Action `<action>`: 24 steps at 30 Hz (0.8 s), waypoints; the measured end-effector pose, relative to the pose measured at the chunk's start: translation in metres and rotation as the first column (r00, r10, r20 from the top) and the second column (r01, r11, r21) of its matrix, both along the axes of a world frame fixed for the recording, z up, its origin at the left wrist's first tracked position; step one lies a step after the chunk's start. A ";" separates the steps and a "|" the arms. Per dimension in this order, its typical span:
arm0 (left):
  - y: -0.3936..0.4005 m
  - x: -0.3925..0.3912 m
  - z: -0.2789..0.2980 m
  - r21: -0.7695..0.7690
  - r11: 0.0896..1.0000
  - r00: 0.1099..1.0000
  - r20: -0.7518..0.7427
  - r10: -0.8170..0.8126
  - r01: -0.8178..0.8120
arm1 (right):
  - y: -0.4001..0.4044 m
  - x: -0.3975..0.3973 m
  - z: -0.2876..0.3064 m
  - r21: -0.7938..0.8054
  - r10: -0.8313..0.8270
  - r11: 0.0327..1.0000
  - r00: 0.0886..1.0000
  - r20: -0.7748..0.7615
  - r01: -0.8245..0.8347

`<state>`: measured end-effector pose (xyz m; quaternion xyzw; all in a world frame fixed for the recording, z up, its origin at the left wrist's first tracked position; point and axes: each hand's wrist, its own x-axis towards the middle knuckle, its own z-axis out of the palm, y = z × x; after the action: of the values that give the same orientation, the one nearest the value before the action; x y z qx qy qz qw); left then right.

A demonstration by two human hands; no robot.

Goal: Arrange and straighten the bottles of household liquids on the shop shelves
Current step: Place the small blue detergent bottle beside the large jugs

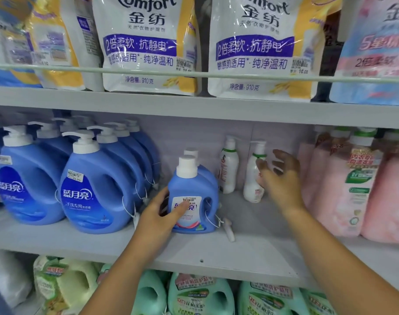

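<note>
A small blue detergent bottle (194,196) with a white cap stands upright near the front of the middle shelf (251,253). My left hand (162,212) grips its left side, thumb across the label. A second small blue bottle stands right behind it, mostly hidden. My right hand (280,178) is spread, fingers straight, at a white pump bottle (253,178) deeper on the shelf; whether it touches the bottle is unclear. Another white pump bottle (228,167) stands to its left.
Large blue pump bottles (91,189) fill the shelf's left, pink bottles (353,183) its right. A white security tag (228,228) lies on the shelf beside the small bottle. White refill pouches (146,46) stand above, green bottles (200,296) below.
</note>
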<state>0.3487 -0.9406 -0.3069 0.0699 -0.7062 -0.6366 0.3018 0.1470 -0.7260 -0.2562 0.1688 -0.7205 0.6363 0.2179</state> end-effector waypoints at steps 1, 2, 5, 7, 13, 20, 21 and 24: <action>-0.001 0.000 0.000 -0.010 1.000 1.000 0.000 0.009 -0.009 | 0.006 -0.014 0.002 0.049 -0.022 0.999 0.999 0.045 0.019; 0.001 -0.001 -0.001 -0.023 1.000 1.000 -0.003 0.015 -0.015 | 0.009 -0.026 0.001 0.090 0.019 0.996 0.994 0.109 -0.029; 0.009 0.003 -0.004 -0.152 0.967 0.979 -0.034 0.202 -0.205 | 0.002 -0.044 -0.008 0.196 0.183 0.951 0.944 0.273 -0.241; 0.025 0.009 -0.001 -0.446 0.742 0.866 -0.262 0.426 -0.501 | -0.003 -0.053 -0.012 0.305 0.137 0.924 0.943 0.303 -0.232; 0.114 -0.019 0.015 -0.595 0.785 0.980 -0.184 0.076 -0.173 | 0.015 -0.015 0.001 0.437 0.126 0.862 0.944 0.304 -0.256; 0.166 -0.076 0.001 -0.283 0.959 0.984 0.158 0.080 -0.032 | 0.071 0.043 0.019 0.469 0.417 0.624 0.773 0.478 -0.625; 0.166 -0.077 -0.001 -0.269 0.963 0.984 0.161 0.080 -0.034 | 0.079 0.044 0.026 0.409 0.457 0.590 0.706 0.541 -0.696; 0.163 -0.066 -0.006 -0.241 0.970 0.981 0.194 0.017 0.031 | 0.082 0.031 0.040 0.266 0.427 0.699 0.686 0.589 -0.663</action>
<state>0.2831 -0.7773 -0.3130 0.0921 -0.8052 -0.5365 0.2353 0.1781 -0.6439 -0.2161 0.2635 -0.7925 0.5031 -0.2223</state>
